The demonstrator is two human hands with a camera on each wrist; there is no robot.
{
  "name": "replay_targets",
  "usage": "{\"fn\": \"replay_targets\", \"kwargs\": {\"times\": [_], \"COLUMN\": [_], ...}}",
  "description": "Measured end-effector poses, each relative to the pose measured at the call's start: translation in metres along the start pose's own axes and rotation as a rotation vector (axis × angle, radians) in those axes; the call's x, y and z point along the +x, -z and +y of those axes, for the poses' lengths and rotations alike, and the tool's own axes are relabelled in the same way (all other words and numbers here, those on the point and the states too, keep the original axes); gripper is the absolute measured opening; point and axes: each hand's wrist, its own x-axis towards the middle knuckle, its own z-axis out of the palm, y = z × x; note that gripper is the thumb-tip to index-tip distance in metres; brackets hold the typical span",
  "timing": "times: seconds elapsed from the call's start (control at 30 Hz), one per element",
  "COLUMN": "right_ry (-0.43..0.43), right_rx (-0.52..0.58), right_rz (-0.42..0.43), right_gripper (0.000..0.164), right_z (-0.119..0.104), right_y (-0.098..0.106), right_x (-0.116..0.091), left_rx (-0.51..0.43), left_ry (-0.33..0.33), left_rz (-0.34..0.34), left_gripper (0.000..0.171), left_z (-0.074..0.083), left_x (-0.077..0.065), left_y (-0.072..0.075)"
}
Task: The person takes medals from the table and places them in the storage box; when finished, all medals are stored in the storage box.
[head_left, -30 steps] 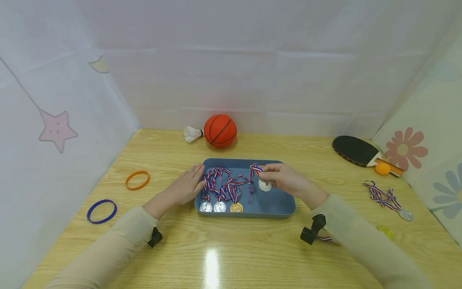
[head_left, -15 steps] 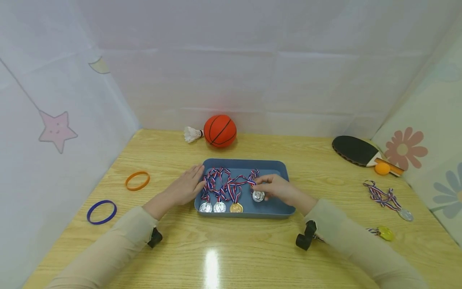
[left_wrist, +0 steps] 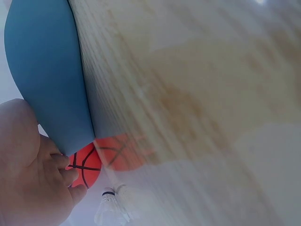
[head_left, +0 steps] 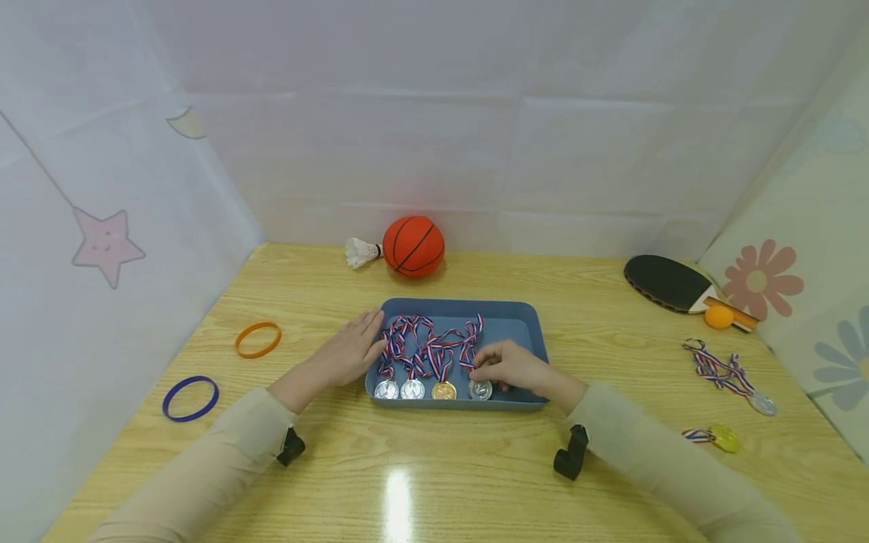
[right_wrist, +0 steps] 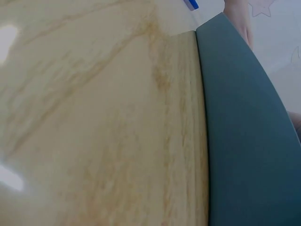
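A blue tray stands mid-table with striped ribbons bunched inside. Along its near wall lie two silver medals on the left and a gold medal beside them. To the right of the gold one is another silver medal; the thumb and fingers of my right hand pinch it at its top, where the ribbon joins. That ribbon runs back up the tray floor. My left hand rests against the tray's left wall with its fingers extended. In the right wrist view, the tray wall hides most of the right hand.
Behind the tray sit a small basketball and a shuttlecock. On the left lie an orange wristband and a blue wristband. A table tennis bat, an orange ball, a silver medal and a gold medal lie right.
My right hand has lowered the silver medal into the tray and drawn it toward the near wall, level with the other medals. The left hand has stayed in place.
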Motion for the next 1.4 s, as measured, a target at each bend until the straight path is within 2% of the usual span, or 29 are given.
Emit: {"fn": "replay_targets", "kwargs": {"times": [0.33,0.97,1.2,1.4], "right_ry": [0.034,0.068,0.064,0.148], "right_rx": [-0.101,-0.166,-0.152,-0.120], "right_rz": [-0.003,-0.019,-0.003,-0.010], "right_gripper": [0.010,0.018,0.018,0.026], "right_z": [0.002,-0.003,-0.007,-0.012], "right_y": [-0.007,-0.011,-0.001,0.016], "right_x": [0.005,0.006,0.002,-0.009], "left_rx": [-0.009,-0.006,0.001,0.005], "left_ry": [0.005,0.005,0.005,0.007], "left_rz": [-0.005,-0.007,-0.007,-0.014], "left_gripper": [0.058,0.058,0.059,0.059], "left_z": [0.001,0.001,0.000,-0.001], "left_x": [-0.001,0.000,0.000,0.001], "left_y": [0.002,0.001,0.000,0.000]}}
